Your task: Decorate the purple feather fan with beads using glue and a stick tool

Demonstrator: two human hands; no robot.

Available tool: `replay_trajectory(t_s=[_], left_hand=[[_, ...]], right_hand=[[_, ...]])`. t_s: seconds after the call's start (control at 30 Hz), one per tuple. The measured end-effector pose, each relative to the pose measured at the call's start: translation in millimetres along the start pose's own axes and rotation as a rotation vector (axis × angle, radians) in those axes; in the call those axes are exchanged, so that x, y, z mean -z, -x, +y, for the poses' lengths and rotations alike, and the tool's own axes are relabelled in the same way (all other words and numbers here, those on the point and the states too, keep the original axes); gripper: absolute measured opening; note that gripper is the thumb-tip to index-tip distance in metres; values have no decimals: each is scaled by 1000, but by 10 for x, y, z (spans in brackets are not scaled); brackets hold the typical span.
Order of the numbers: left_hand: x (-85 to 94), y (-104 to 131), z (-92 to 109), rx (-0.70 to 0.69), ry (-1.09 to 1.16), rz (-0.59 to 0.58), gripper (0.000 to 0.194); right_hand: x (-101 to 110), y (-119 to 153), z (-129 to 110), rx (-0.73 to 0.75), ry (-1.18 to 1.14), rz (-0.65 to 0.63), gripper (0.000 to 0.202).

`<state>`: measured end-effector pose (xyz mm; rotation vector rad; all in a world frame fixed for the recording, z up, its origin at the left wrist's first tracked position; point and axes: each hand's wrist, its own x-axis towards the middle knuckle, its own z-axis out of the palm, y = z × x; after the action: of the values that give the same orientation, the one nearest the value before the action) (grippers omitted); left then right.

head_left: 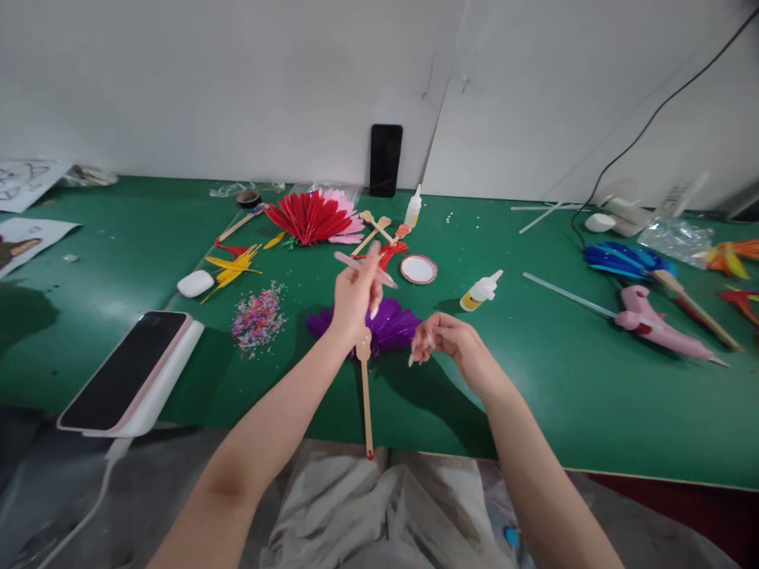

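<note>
My left hand (pixel 354 300) is closed round a slim pale-pink tool (pixel 379 274), pointed at one end, and hangs over a fan of purple feathers (pixel 394 325). The fan has a wooden stick handle (pixel 366 395) that points toward me and ends in a red tip at the table's front edge. At the fan's right edge is my right hand (pixel 447 345), with fingers bent and drawn together; whatever they may pinch is too small to make out. A small white glue bottle (pixel 479 292) stands just beyond it. A round white lid with a red rim (pixel 418 269) lies behind the fan.
Colourful confetti-like bits (pixel 258 318), yellow feathers (pixel 231 273) and a phone on a white power bank (pixel 127 375) are to the left. Behind are a red feather fan (pixel 311 217) and an upright phone (pixel 386 160). A pink glue gun (pixel 667 325) and blue feathers (pixel 628 259) lie right.
</note>
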<state>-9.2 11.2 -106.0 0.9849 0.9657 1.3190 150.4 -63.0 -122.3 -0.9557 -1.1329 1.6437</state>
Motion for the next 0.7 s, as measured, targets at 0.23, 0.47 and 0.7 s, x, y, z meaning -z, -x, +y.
replay_trajectory(t_s=[0.23,0.47,0.7], left_hand=[[204,-223,91,-132,52,234,36],[228,-231,61,-218,-138,183,27],[269,-304,102,-306,-441,93,23]], right_hand=[[30,-30,-20,100,-9,363,19],[0,-18,-77,135,-28,527,26],[8,-29,-87,279,-13,570,33]])
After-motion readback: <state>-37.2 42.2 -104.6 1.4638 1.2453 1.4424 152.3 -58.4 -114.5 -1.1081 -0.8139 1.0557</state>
